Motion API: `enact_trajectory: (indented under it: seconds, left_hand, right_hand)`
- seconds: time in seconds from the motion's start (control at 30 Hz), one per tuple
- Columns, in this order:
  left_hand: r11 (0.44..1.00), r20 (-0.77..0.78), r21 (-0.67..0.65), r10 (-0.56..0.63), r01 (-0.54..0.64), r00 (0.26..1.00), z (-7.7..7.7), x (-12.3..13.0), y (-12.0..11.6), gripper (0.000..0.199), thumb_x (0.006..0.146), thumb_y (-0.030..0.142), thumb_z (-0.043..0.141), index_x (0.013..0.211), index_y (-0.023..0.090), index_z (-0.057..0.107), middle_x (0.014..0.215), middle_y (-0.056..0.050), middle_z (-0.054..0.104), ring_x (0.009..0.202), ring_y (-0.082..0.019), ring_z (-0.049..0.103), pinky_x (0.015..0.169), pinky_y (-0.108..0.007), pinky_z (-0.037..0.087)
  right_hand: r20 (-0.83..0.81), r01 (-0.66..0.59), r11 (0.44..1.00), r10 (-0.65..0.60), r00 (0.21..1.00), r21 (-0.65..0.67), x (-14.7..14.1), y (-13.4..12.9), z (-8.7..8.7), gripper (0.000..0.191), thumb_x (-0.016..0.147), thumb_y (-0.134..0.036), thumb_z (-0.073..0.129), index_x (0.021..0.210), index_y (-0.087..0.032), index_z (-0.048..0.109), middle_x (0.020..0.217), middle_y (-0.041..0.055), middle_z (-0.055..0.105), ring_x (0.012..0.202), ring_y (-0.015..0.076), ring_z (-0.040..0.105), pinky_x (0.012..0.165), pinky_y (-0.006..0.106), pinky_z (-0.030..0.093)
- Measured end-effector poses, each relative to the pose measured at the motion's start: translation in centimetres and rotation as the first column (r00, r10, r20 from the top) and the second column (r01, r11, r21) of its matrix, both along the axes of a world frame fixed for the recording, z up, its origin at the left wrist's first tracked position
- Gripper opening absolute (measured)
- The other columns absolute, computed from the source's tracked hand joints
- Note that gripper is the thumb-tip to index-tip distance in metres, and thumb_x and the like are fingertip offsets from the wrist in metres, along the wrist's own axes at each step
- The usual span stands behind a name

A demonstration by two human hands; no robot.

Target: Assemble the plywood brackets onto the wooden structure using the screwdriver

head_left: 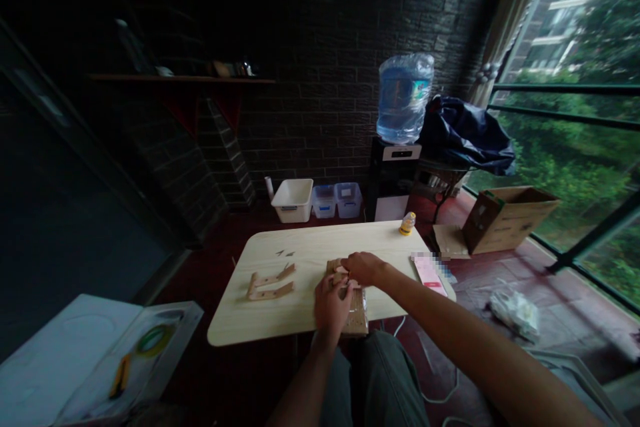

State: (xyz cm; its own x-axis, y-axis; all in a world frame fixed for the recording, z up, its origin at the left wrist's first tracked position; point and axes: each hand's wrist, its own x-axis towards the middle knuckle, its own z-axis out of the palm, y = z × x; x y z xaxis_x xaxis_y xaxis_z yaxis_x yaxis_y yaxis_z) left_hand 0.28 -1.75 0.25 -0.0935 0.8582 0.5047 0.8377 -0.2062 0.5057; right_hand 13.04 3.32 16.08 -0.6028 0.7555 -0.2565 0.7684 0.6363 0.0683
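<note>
A brown cardboard piece [356, 321] lies at the front edge of the pale table [235, 327], partly under both hands. My left hand [332, 307] rests on it with bent fingers around a small light-brown part. Reaching in from the right, my right hand [364, 268] is closed over the same spot, fingers pressed together; what it grips is too small to make out. To the left lies a U-shaped light wooden piece [270, 293] with holes. Small dark bits [289, 254] sit behind it.
A yellow-capped bottle [407, 224] stands at the table's back right, and a pink-screened phone [429, 272] lies at the right edge. Beyond the table are a white bin [293, 201] and a water dispenser [395, 180]. An open case [175, 333] is at lower left.
</note>
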Motion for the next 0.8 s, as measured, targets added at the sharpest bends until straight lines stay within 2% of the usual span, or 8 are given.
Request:
enact_trajectory:
  seconds: [0.17, 0.27, 0.47, 0.6, 0.7, 0.8]
  left_hand:
    - [0.999, -0.007, -0.025, 0.02, -0.02, 1.0, -0.4, 0.0, 0.2, 0.026, 0.093, 0.042, 0.063, 0.11, 0.03, 0.078, 0.127, -0.007, 0.065, 0.121, -0.025, 0.057, 0.105, -0.04, 0.05]
    - [0.999, -0.011, -0.021, 0.034, -0.034, 0.999, -0.5, 0.0, 0.2, 0.022, 0.091, 0.039, 0.066, 0.106, 0.029, 0.078, 0.126, -0.007, 0.066, 0.121, -0.025, 0.058, 0.104, -0.039, 0.052]
    - [1.0, -0.019, -0.012, 0.012, -0.012, 1.0, -0.2, 0.0, 0.2, 0.025, 0.089, 0.036, 0.067, 0.112, 0.03, 0.076, 0.124, -0.006, 0.066, 0.121, -0.025, 0.058, 0.103, -0.038, 0.052]
    - [1.0, -0.005, -0.022, 0.02, -0.02, 1.0, -0.4, 0.0, 0.1, 0.025, 0.092, 0.043, 0.064, 0.109, 0.029, 0.078, 0.125, -0.007, 0.066, 0.121, -0.025, 0.058, 0.101, -0.038, 0.052]
    - [1.0, -0.003, -0.028, 0.013, -0.013, 1.0, -0.5, 0.0, 0.1, 0.026, 0.093, 0.044, 0.062, 0.107, 0.029, 0.078, 0.127, -0.007, 0.065, 0.121, -0.025, 0.058, 0.102, -0.038, 0.052]
    - [0.999, -0.004, -0.03, 0.01, -0.01, 1.0, -0.6, 0.0, 0.2, 0.026, 0.093, 0.043, 0.063, 0.107, 0.028, 0.078, 0.126, -0.007, 0.065, 0.122, -0.025, 0.058, 0.103, -0.038, 0.052]
  right_hand:
    - [-0.046, 0.054, 0.998, -0.054, 0.997, -0.012, 0.1, 0.5, -0.9, 0.031, 0.099, -0.033, 0.054, 0.121, -0.016, 0.067, 0.113, 0.0155, 0.076, 0.106, 0.0264, 0.073, 0.086, 0.035, 0.056]
    - [-0.06, 0.065, 0.998, -0.066, 0.996, -0.014, 0.1, 0.4, -0.8, 0.032, 0.1, -0.038, 0.053, 0.118, -0.017, 0.069, 0.111, 0.016, 0.076, 0.105, 0.0278, 0.073, 0.086, 0.036, 0.056]
    - [-0.055, 0.029, 0.999, -0.031, 0.998, -0.036, 0.1, -0.1, 0.9, 0.048, 0.092, -0.036, 0.064, 0.131, -0.009, 0.061, 0.114, 0.0208, 0.075, 0.106, 0.0317, 0.073, 0.083, 0.036, 0.058]
    - [-0.032, 0.01, 1.0, -0.011, 0.999, -0.023, -0.1, -0.5, 2.0, 0.034, 0.093, -0.026, 0.06, 0.123, -0.009, 0.065, 0.112, 0.0212, 0.075, 0.105, 0.0324, 0.074, 0.082, 0.038, 0.059]
    - [-0.023, 0.001, 1.0, -0.002, 1.0, -0.018, -0.1, -0.4, 1.8, 0.032, 0.094, -0.025, 0.058, 0.123, -0.012, 0.065, 0.114, 0.02, 0.075, 0.104, 0.0311, 0.074, 0.082, 0.039, 0.059]
    - [-0.044, 0.028, 0.999, -0.029, 0.999, -0.016, 0.2, 0.0, 0.8, 0.033, 0.096, -0.03, 0.057, 0.124, -0.013, 0.064, 0.114, 0.0191, 0.075, 0.105, 0.0297, 0.074, 0.082, 0.037, 0.058]
